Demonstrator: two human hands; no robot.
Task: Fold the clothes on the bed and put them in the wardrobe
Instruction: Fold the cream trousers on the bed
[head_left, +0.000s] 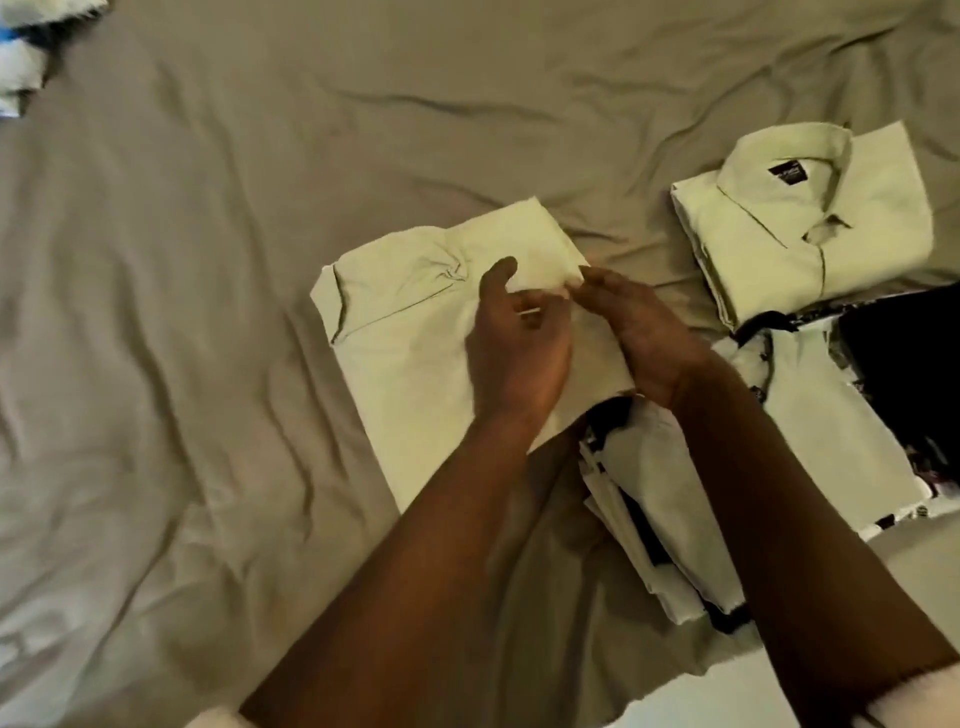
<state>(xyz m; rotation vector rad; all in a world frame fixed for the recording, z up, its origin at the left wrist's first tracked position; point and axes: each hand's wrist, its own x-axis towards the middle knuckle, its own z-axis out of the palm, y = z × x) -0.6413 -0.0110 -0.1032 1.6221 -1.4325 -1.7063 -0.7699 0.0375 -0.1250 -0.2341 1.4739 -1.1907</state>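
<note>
A pale green shirt (415, 343) lies partly folded on the bed (182, 312) in the middle of the view. My left hand (514, 348) is over its right half, thumb and fingers pinching a fold of the cloth. My right hand (639, 338) is right beside it, fingers pinching the same folded edge near the shirt's upper right corner. A second pale green shirt (810, 223) lies neatly folded, collar up, at the right. Below it sit more folded clothes: a white one with black trim (810, 410) and a dark one (904, 358).
The wrinkled beige sheet covers the bed to the left and top. A blue, white and black garment (26, 57) lies at the top left corner. The bed's near edge runs along the bottom right, where a pale floor (727, 696) shows.
</note>
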